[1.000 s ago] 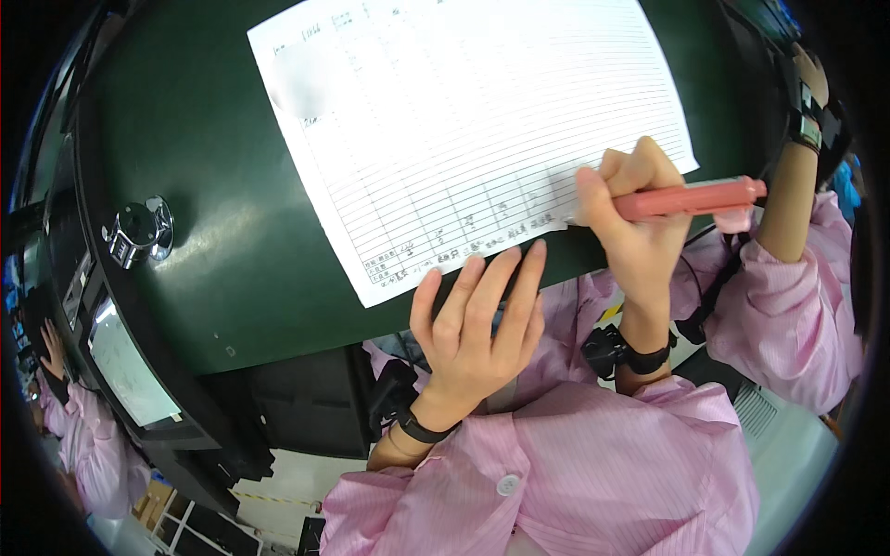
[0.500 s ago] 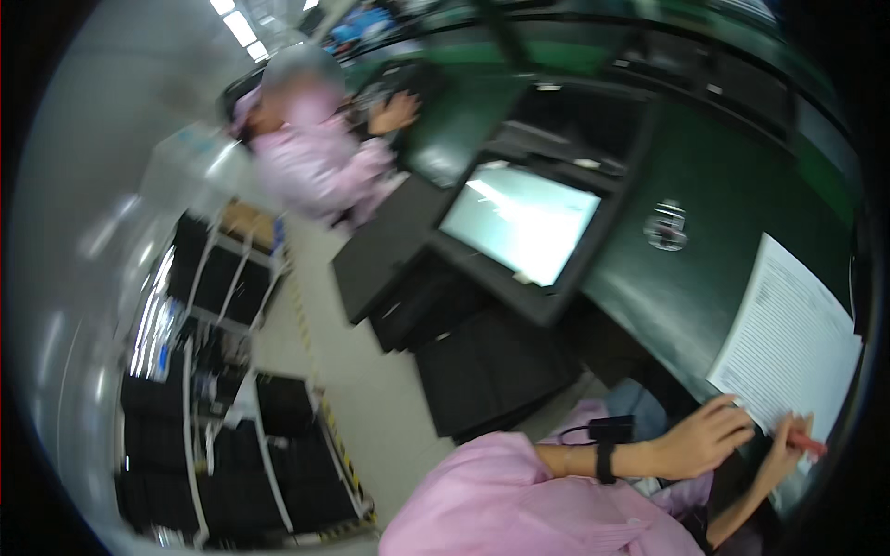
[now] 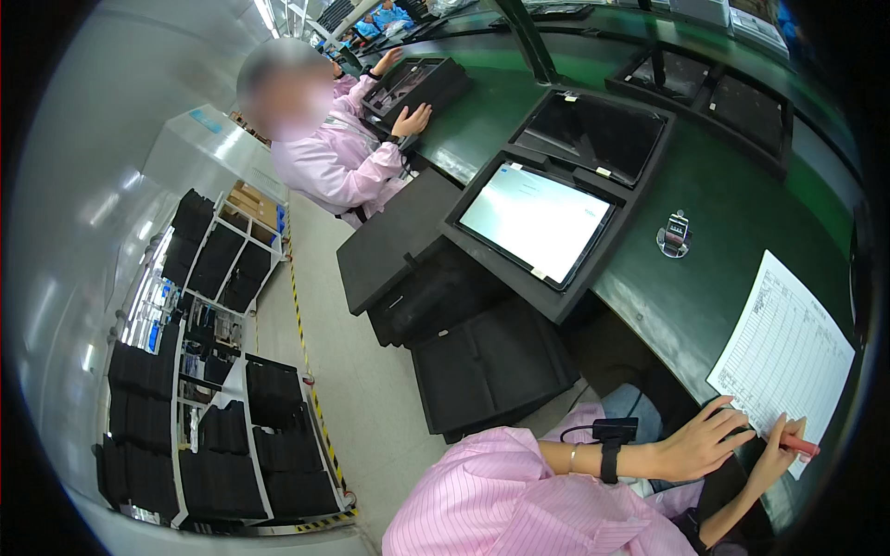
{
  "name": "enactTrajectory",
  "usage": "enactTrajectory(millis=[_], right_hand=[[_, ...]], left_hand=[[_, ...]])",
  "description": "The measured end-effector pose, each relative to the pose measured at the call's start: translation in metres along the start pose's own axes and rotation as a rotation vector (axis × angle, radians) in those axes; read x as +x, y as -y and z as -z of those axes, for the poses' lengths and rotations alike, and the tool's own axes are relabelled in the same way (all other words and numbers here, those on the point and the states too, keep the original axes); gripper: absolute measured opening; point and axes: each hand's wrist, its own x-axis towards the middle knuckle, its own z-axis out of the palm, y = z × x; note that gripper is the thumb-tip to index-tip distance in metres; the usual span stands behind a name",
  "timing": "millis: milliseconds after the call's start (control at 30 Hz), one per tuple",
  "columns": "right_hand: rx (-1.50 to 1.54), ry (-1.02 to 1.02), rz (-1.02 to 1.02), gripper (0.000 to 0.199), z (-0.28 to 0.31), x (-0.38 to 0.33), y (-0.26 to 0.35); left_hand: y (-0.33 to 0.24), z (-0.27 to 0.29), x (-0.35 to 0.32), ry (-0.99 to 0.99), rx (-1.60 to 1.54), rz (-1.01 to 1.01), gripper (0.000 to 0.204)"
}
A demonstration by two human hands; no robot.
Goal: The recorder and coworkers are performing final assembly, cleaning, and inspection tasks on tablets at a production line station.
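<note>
A printed form [image 3: 788, 338] with a ruled table lies on the green workbench at the right. My right hand [image 3: 777, 454] is closed around a thick red pen [image 3: 799, 446] over the sheet's lower edge. The pen's tip is hidden. My left hand [image 3: 700, 443] is open, fingers spread, at the sheet's lower left corner and the bench edge. A small metal counter [image 3: 674, 235] stands to the left of the form. Farther left, a black foam tray [image 3: 564, 301] holds a tablet with a lit white screen [image 3: 536, 221] and another with a dark screen [image 3: 593, 134].
More black trays [image 3: 788, 125] lie at the back right, and a stack of them [image 3: 491, 371] stands beside the bench. A co-worker in pink [image 3: 324, 167] has both hands at a black box [image 3: 417, 88]. A rack of black trays [image 3: 222, 426] stands at the left.
The view has steadied and shifted slightly. The co-worker's hands are now both at the black box. My hands stay at the form, with the red pen still in my right.
</note>
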Motion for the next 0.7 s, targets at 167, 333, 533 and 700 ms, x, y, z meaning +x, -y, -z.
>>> enactTrajectory(millis=[167, 333, 533, 700], right_hand=[[-0.114, -0.161, -0.183, 0.044, 0.024, -0.014, -0.029], [0.123, -0.131, -0.134, 0.027, -0.032, -0.001, 0.056], [0.136, -0.111, -0.109, 0.030, -0.023, 0.000, 0.062], [0.121, -0.098, -0.135, 0.033, -0.018, -0.006, 0.067]], left_hand=[[0.002, -0.025, 0.004, 0.041, 0.021, -0.017, 0.055], [0.014, 0.008, 0.013, 0.087, 0.264, -0.048, 0.051], [0.015, -0.004, 0.013, 0.125, 0.221, -0.012, 0.042], [0.009, -0.005, 0.009, 0.120, 0.229, -0.020, 0.040]])
